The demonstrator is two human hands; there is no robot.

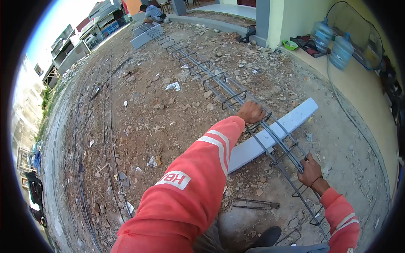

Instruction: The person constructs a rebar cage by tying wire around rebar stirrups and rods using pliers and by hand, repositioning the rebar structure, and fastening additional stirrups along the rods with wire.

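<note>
Cage (280, 144) lies across a white block (293, 118), left hand (252, 112) gripping its bars midway, right hand (311, 172) clasping them nearer the body; pliers (274, 205) lie beside it on the ground (143, 118).

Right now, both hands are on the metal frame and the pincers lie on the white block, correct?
No: the head view shows the pincers on the ground. The left hand and right hand are indeed on the metal frame.
</note>
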